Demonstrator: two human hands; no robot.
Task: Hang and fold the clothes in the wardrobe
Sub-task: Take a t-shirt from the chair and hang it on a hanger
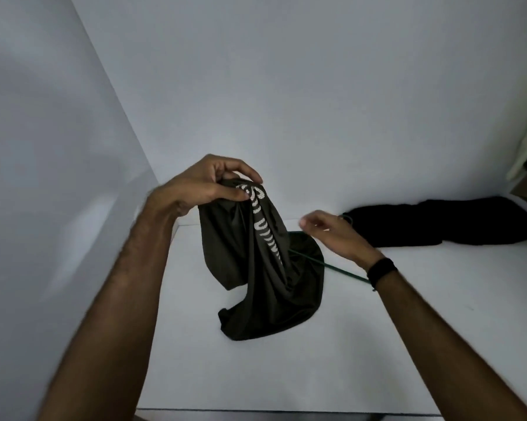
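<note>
My left hand (206,185) pinches the top of a dark olive T-shirt (262,281) with white lettering and holds it up. The shirt's lower part rests bunched on the white wardrobe shelf (393,344). A thin green hanger (332,265) lies on the shelf, partly hidden behind the shirt. My right hand (332,235), a black band on its wrist, hovers over the hanger just right of the shirt. Its fingers are apart and hold nothing.
A black garment (444,221) lies flat at the shelf's back right corner. A pale cloth (526,147) hangs at the right edge. White walls close off the left side (43,177) and the back (286,86).
</note>
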